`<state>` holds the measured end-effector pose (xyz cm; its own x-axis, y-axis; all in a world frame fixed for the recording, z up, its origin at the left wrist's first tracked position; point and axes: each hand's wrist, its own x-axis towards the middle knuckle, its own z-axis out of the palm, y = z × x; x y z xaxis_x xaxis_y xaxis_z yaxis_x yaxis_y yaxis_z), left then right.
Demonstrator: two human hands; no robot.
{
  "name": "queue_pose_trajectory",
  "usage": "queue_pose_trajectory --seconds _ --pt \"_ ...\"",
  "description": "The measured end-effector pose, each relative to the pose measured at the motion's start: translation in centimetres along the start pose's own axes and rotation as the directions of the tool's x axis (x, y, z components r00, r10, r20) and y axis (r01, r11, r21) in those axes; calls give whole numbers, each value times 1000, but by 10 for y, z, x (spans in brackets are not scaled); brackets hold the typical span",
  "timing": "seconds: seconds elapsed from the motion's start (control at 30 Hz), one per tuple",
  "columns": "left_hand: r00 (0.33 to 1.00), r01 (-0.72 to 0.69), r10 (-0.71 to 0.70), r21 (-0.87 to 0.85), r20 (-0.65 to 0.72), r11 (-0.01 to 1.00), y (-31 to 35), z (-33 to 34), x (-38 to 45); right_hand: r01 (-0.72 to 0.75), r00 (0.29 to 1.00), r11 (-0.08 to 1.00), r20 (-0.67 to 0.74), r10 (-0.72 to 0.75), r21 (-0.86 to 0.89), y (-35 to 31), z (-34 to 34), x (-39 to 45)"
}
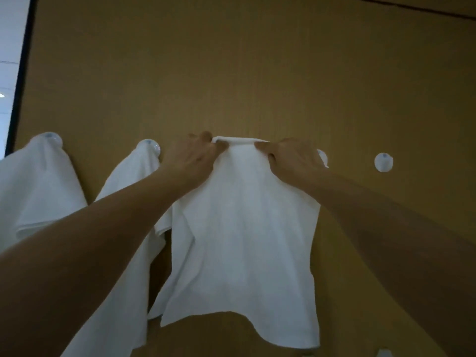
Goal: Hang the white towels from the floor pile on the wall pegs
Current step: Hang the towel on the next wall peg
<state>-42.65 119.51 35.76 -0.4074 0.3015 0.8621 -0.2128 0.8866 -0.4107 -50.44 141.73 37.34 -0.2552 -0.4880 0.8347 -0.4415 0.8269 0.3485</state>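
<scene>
Both hands (203, 155) (291, 157) pinching towel (242, 228) top, against wall (231, 73)

A bathroom or changing area: white towels (38, 181) hang on wall pegs (383, 162) across tan panelling (231, 60).

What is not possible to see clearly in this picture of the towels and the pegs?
Head view only:
- Any peg under the held towel: covered by the cloth, so whether it is hooked on is unknown.
- The peg behind the right hand: mostly hidden.
- Fingertips of the left hand: partly behind the towel's top edge.
- The floor pile: outside the frame.
- The two hung towels: cut by the left and bottom edges and the left arm.
</scene>
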Motion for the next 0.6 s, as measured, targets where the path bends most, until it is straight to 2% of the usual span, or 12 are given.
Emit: queue_pose_trajectory --seconds 0.07,0.17,0.3,0.37,0.47,0.53,0.6 --pt "999 51 -51 -5 6 999 1 13 8 -15 1000 995 -19 17 101 -1 9 8" --pt "988 152 -153 -46 -20 987 9 33 6 -77 993 930 -52 102 360 -4 25 6" --pt "946 300 -323 -290 -31 909 29 45 2 -134 979 715 -20 203 686 -9 43 -8" --pt "906 387 -424 -409 1 827 42 48 2 -162 975 560 45 217 812 -12 49 -15" --pt "830 525 -531 -568 173 634 59 50 -3 -216 964 359 140 225 908 -21 54 -19" --pt "790 568 -541 -675 288 470 68 49 -7 -239 953 249 179 244 939 -25 56 -21" --pt "773 565 -534 -755 343 333 79 46 -12 -245 945 159 199 258 956 -31 56 -28"
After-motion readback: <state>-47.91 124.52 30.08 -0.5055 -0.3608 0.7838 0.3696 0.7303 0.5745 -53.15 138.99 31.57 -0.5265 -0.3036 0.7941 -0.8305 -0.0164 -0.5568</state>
